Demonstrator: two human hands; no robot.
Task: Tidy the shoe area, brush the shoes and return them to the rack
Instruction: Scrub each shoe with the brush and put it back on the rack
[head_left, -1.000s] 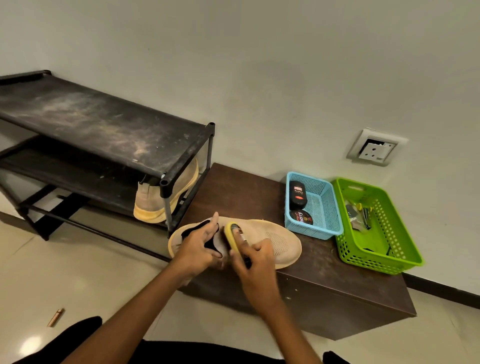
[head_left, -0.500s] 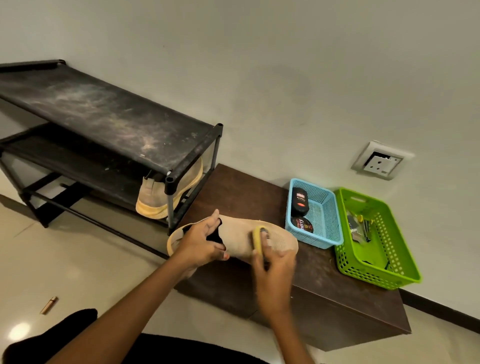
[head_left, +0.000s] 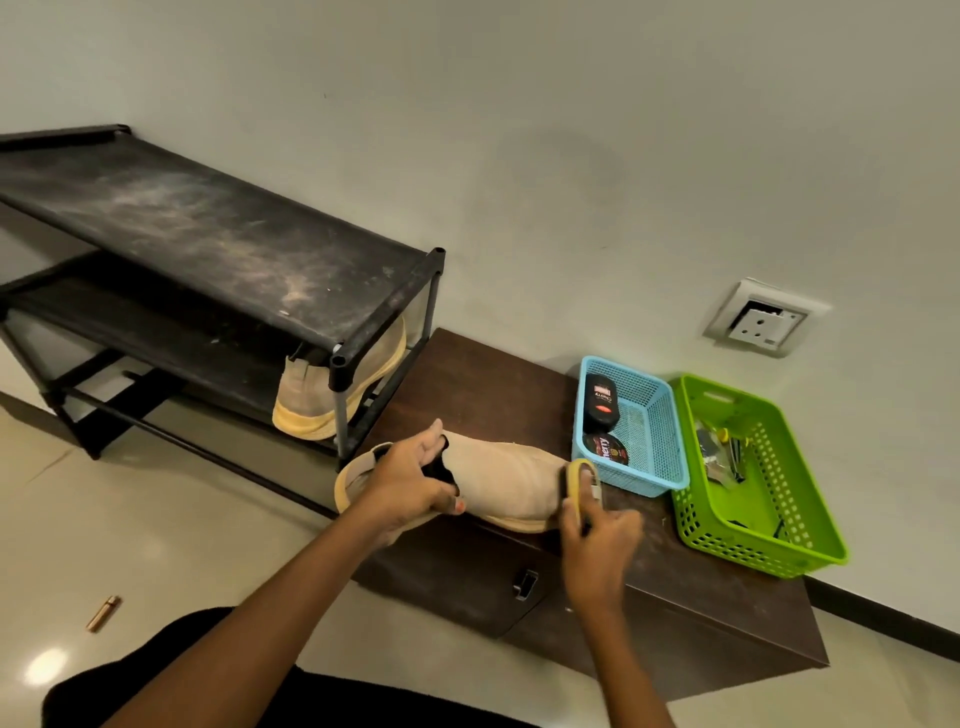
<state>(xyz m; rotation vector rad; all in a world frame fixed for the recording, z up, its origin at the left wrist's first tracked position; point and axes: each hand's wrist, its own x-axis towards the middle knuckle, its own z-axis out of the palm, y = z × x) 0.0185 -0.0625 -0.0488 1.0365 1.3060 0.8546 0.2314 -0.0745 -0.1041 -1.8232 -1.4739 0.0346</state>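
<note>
Brush (head_left: 577, 486) now swept forward from mid-shoe to the toe, right hand (head_left: 602, 540) clenched around it, left hand (head_left: 410, 475) gripping the beige shoe (head_left: 506, 480) at its collar on the brown tabletop (head_left: 493, 384), second shoe (head_left: 306, 395) on the lower shelf of the black rack (head_left: 208, 228), blue basket (head_left: 649, 415) just beside

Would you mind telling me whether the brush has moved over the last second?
Yes: the brush slid along the shoe from collar to toe, ending beside the blue basket.

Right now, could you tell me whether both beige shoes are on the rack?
No: the second shoe lies on the cabinet, gripped by the left hand; only one shoe is in the rack.
</note>
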